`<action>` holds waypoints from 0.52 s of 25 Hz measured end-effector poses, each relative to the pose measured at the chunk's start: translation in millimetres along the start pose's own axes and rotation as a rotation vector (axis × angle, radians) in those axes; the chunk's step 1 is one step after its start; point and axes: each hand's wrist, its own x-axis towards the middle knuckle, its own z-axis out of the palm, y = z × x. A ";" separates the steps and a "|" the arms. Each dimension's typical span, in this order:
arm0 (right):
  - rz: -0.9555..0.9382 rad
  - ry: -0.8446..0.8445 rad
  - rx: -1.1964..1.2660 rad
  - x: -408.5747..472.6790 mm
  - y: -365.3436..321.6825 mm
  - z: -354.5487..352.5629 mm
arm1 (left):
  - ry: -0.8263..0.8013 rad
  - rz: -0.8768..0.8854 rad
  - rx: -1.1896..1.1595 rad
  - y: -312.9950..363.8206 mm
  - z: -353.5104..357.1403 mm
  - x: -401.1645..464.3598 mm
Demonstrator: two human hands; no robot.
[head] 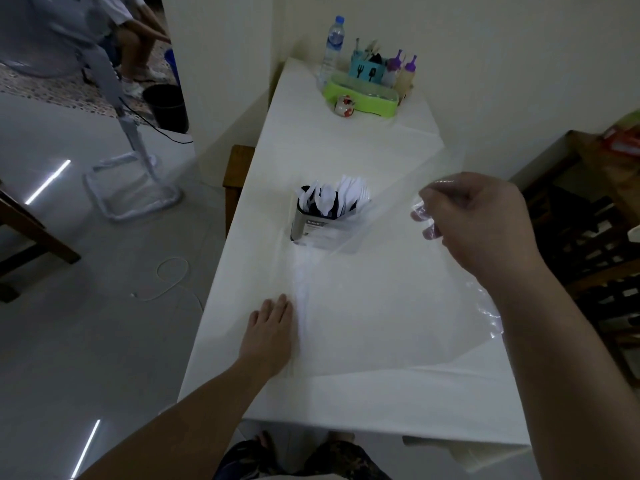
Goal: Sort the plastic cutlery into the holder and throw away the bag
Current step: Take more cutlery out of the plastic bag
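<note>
A metal holder [304, 227] stands mid-table, filled with white plastic cutlery [334, 195]. A large clear plastic bag [381, 306] is spread in front of it, lifted on the right side. My right hand [481, 220] is raised above the table and pinches the bag's upper edge with curled fingers. My left hand [272, 336] lies flat with straight fingers on the bag's left edge, pressing it to the white table [346, 403]. A faint white streak inside the bag near my left hand may be cutlery; it is too blurred to tell.
At the table's far end sit a green tray [360, 97], a water bottle [332, 46], a teal utensil cup, squeeze bottles and a small mug. A black bin [166, 105] stands on the floor at left, near a fan stand. Wooden furniture is at right.
</note>
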 end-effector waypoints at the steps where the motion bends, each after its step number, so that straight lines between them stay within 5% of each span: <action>1: 0.007 -0.003 -0.004 0.9 1.7 -0.3 | 0.002 0.010 -0.004 1.2 0.9 0.8; 13: 0.074 0.044 -0.154 27.0 53.7 -23.9 | -0.059 0.052 0.091 14.0 -0.3 7.0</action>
